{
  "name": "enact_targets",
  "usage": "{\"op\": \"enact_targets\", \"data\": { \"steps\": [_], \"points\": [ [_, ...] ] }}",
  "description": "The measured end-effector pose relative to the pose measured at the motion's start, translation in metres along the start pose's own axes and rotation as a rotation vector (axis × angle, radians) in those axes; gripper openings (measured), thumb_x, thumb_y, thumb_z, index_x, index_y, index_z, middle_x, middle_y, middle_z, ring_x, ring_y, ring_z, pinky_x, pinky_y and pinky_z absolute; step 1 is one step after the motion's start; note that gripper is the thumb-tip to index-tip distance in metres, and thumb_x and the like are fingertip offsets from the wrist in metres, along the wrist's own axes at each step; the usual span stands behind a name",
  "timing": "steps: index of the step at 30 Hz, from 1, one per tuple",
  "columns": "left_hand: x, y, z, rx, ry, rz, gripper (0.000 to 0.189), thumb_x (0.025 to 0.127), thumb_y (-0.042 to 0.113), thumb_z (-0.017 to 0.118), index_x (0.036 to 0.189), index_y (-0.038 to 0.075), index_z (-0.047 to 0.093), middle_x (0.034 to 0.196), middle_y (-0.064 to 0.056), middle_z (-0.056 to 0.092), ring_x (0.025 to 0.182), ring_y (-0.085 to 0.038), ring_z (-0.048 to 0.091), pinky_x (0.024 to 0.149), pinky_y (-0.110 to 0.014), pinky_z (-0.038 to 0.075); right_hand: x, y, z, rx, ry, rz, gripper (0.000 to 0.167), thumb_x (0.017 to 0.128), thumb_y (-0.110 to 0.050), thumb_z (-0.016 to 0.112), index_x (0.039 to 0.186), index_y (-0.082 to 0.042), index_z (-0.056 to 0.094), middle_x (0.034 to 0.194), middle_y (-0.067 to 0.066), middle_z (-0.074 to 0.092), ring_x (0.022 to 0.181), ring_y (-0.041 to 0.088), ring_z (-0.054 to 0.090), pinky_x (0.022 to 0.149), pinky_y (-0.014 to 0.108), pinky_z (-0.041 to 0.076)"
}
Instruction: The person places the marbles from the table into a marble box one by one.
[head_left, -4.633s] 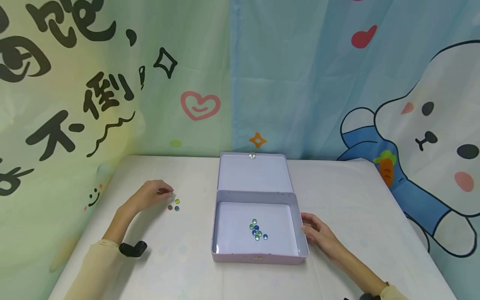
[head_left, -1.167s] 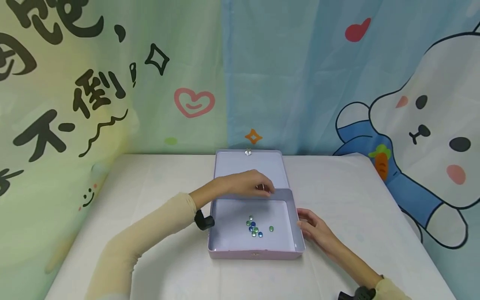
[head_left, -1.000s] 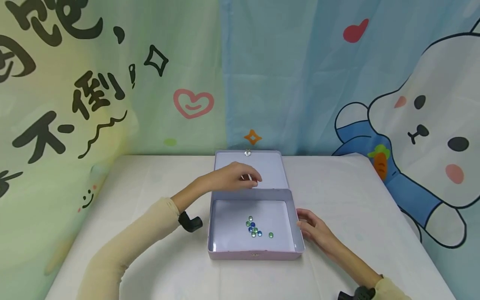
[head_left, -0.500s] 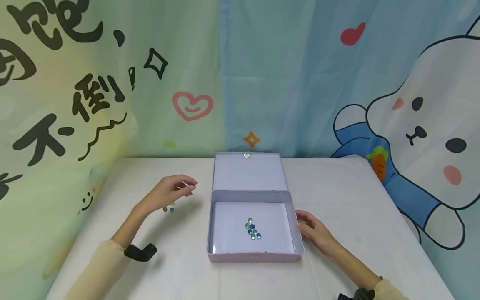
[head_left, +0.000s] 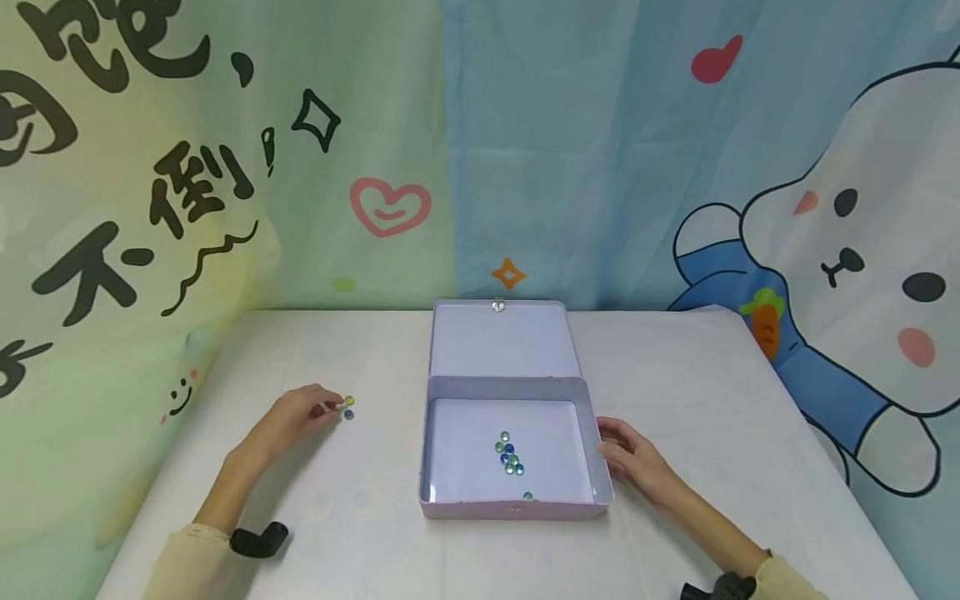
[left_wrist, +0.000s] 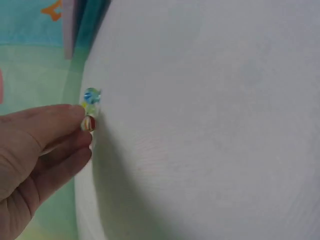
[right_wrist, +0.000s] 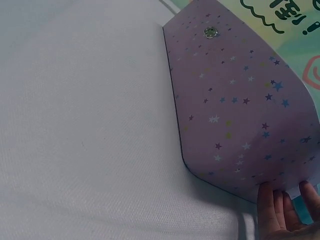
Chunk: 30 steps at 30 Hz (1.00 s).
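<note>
My left hand (head_left: 300,412) is low over the left of the table, pinching a red-and-white striped marble (left_wrist: 88,123) at its fingertips. Just beyond it lie a yellow-green marble (head_left: 349,401) and a blue marble (head_left: 348,415). An open lilac tin box (head_left: 465,433) stands in the middle, lid tipped back. Inside, several green and blue glass marbles (head_left: 510,454) form a cluster, and one green marble (head_left: 528,496) sits by the front wall. My right hand (head_left: 637,458) touches the box's right side; its fingertips press the star-printed wall (right_wrist: 240,100) in the right wrist view.
White cloth (head_left: 360,517) covers the table. Behind it hangs a printed curtain (head_left: 555,167) with a cartoon bear, close to the lid. The box's lid (head_left: 502,342) leans back toward the curtain and carries a metal clasp (head_left: 498,306).
My left hand has drawn back from over the box to the marbles on the left and pinched the striped one. A green marble rolled to the box's front wall. The right hand stays put.
</note>
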<state>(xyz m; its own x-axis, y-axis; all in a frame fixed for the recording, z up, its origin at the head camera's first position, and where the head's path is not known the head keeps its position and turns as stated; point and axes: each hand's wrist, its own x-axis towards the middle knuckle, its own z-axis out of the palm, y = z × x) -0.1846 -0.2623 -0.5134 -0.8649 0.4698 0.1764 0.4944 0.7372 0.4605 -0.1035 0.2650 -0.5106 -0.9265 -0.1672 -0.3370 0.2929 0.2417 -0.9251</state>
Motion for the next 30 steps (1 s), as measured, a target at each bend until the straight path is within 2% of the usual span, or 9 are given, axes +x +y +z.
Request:
{"op": "enact_targets", "data": {
  "steps": [5,12,16,23,30],
  "points": [
    [-0.001,-0.002,0.004,0.042,0.005,-0.013,0.014,0.082,0.001,0.073,0.095,0.006,0.074,0.088,-0.001,0.069,0.076,-0.012,0.066,0.067,-0.023,0.055,0.000,0.002,0.001,0.013,0.001,-0.003,0.058,0.097,-0.022,0.054,0.145,0.001,0.032,0.146,0.026,0.039,0.104,-0.008,0.054,0.089,0.012,0.047],
    [-0.004,-0.002,-0.002,0.095,0.003,0.006,0.013,0.080,-0.001,0.074,0.091,0.007,0.074,0.086,-0.002,0.071,0.077,-0.016,0.067,0.068,-0.029,0.056,0.000,0.002,0.001,0.008,0.010,0.013,0.058,0.097,-0.023,0.055,0.145,0.000,0.033,0.147,0.024,0.039,0.105,-0.008,0.053,0.089,0.011,0.046],
    [-0.005,-0.002,-0.006,0.142,-0.016,-0.015,0.013,0.080,0.000,0.075,0.090,0.007,0.075,0.086,-0.003,0.073,0.078,-0.018,0.068,0.070,-0.032,0.057,-0.001,0.001,0.000,-0.006,0.016,0.025,0.059,0.097,-0.026,0.055,0.146,-0.001,0.033,0.147,0.023,0.039,0.105,-0.008,0.052,0.089,0.011,0.046],
    [-0.007,0.000,-0.009,0.171,-0.043,-0.052,0.012,0.081,0.000,0.074,0.092,0.005,0.075,0.087,-0.006,0.074,0.080,-0.020,0.069,0.071,-0.035,0.057,-0.001,0.001,-0.001,0.008,0.001,0.004,0.059,0.097,-0.024,0.055,0.146,0.000,0.032,0.148,0.023,0.037,0.106,-0.009,0.051,0.090,0.010,0.046],
    [-0.010,0.000,-0.013,0.181,-0.053,-0.043,0.014,0.080,-0.001,0.074,0.092,0.005,0.073,0.089,-0.005,0.074,0.083,-0.021,0.070,0.073,-0.035,0.057,0.002,0.002,-0.001,0.004,0.000,0.007,0.058,0.097,-0.025,0.055,0.145,0.000,0.033,0.148,0.023,0.038,0.106,-0.009,0.051,0.090,0.011,0.046]
  ]
}}
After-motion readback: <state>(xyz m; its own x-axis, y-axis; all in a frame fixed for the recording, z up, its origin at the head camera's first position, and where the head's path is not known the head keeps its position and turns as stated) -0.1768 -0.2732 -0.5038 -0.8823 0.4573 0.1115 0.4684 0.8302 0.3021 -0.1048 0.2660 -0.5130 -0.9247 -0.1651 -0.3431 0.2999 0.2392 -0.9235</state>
